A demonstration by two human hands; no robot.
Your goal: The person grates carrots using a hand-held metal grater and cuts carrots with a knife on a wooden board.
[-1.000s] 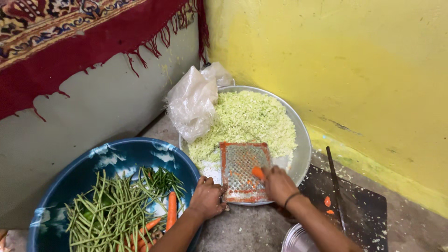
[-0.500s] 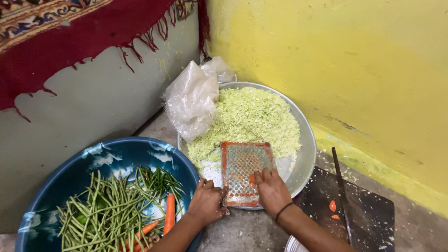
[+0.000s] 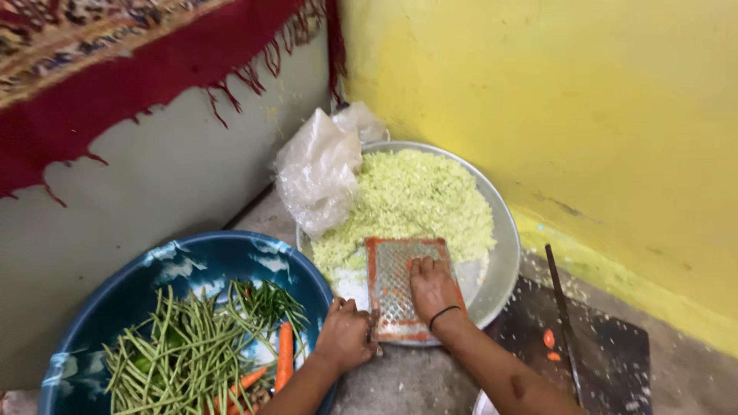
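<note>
Where the grater leans on the dish, both hands meet it, and I read the scene outward from there.

Left hand: my left hand (image 3: 346, 336) clamps the near lower corner of the grater, fingers curled tight round its edge, holding it steady.

Right hand: my right hand (image 3: 432, 288) lies palm down on the grater's face, fingers pressed flat against the metal. I cannot tell what sits under the palm; whatever it presses is hidden. A dark band circles the wrist.

Grater: the grater (image 3: 400, 290) is a flat perforated metal sheet in an orange frame, tilted, its far end over the tray and its near end by the tray's front rim.

Tray: the round metal tray (image 3: 503, 253) stands on the floor in the corner, just beside the blue basin.

Shredded heap: a pale green pile of shredded cabbage (image 3: 415, 196) fills the far half of the tray, touching the grater's top end.

Plastic bag: a crumpled clear plastic bag (image 3: 319, 173) rests on the tray's left rim against the wall.

Basin: the blue basin (image 3: 192, 261) sits left of my left arm, holding long green beans (image 3: 181, 353) and carrots (image 3: 284, 355).

Board: a dark chopping board (image 3: 615, 357) lies to my right, with small orange scraps (image 3: 549, 339) on it and a long knife (image 3: 561, 307) across it.

Walls: a yellow wall (image 3: 576, 100) to the right, a red fringed cloth (image 3: 131, 84) hanging at the left.
</note>
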